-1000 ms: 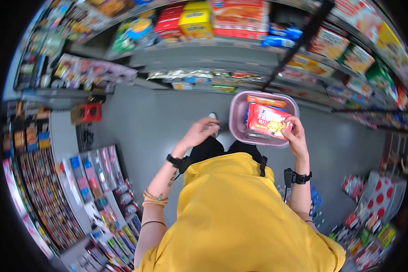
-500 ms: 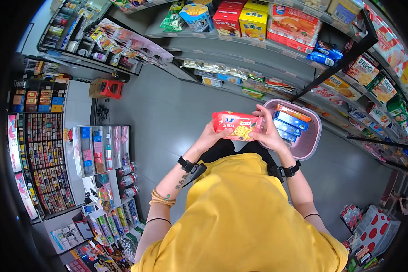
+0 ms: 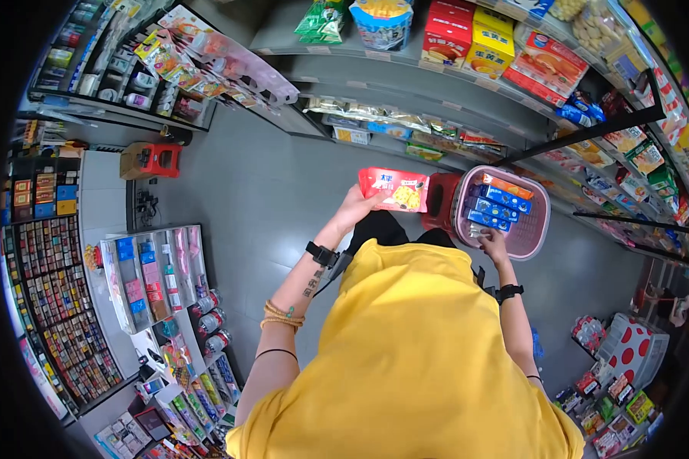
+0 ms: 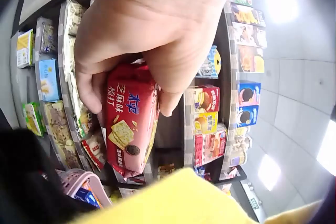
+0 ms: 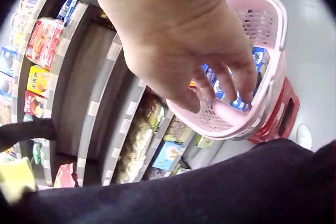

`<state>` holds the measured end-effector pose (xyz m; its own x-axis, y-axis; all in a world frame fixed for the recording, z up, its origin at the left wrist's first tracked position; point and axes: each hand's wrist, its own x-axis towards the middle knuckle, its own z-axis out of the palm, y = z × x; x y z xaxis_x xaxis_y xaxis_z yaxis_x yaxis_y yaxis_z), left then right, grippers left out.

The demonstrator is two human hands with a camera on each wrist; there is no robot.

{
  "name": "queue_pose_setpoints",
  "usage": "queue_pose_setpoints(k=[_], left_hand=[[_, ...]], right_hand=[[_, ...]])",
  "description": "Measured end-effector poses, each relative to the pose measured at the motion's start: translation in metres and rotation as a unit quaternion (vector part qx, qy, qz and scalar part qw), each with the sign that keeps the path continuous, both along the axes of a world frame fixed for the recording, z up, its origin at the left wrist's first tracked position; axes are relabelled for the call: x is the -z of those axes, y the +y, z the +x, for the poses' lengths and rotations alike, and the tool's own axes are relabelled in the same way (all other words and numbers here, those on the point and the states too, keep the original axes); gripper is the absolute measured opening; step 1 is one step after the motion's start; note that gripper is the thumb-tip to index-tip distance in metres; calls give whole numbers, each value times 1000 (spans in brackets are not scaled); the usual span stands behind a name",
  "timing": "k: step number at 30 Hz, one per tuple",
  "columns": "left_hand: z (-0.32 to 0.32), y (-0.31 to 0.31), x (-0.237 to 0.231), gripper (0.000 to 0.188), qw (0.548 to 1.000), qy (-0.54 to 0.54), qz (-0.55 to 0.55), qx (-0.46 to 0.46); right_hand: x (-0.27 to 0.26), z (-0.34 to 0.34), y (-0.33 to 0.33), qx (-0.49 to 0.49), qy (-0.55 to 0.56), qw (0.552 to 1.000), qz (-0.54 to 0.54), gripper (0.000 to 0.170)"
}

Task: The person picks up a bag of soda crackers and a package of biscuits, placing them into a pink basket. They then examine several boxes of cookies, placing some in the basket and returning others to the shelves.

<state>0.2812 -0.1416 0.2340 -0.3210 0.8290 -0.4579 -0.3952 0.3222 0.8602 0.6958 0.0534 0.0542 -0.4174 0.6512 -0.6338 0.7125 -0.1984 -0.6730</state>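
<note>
My left hand [image 3: 354, 208] pinches the near left end of a red cracker packet [image 3: 398, 190], its printed face up, left of the basket. In the left wrist view, thumb and fingers of the left hand [image 4: 152, 40] grip the packet [image 4: 131, 119] from both sides. A pink basket [image 3: 542, 222] holds an orange box [image 3: 505, 186] and several blue boxes [image 3: 491, 208]. My right hand [image 3: 496, 249] reaches over its near rim, fingertips at the lowest box. The right wrist view shows the right hand [image 5: 184, 50] with fingers bent down into the basket [image 5: 257, 3]; whether they grip anything is hidden.
The basket sits by a red stool [image 3: 439, 200] on the grey floor [image 3: 268, 183]. Shelves with packaged snacks [image 3: 379, 23] run along the front and right. A display rack [image 3: 149, 279] stands at the left, near a red stool with a cardboard box [image 3: 136, 161].
My right hand has let go of the packet and moved right into the basket. The left hand keeps the packet, now slightly higher in view. Earlier, the right hand lifted it from the basket.
</note>
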Motion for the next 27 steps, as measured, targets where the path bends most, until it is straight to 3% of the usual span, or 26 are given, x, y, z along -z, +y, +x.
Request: queue_pose_setpoints(k=[3, 12, 15, 18, 21, 27], left_hand=[[-44, -12, 26, 48, 1000, 15, 0, 13], [-134, -6, 82, 56, 993, 15, -110, 45], [-150, 22, 95, 57, 991, 58, -97, 70], [-166, 61, 94, 57, 989, 56, -113, 78], [-187, 100, 120, 57, 995, 7, -79, 67], [-205, 163, 156, 54, 995, -61, -57, 60]], right_hand=[[-11, 8, -19, 14, -58, 998, -35, 37], [-6, 27, -96, 221, -53, 970, -90, 34], [12, 44, -131, 266, -55, 954, -128, 33], [68, 86, -177, 317, -8, 941, -119, 29], [52, 77, -208, 351, -54, 926, -127, 24], [45, 64, -254, 479, -11, 863, -157, 20]])
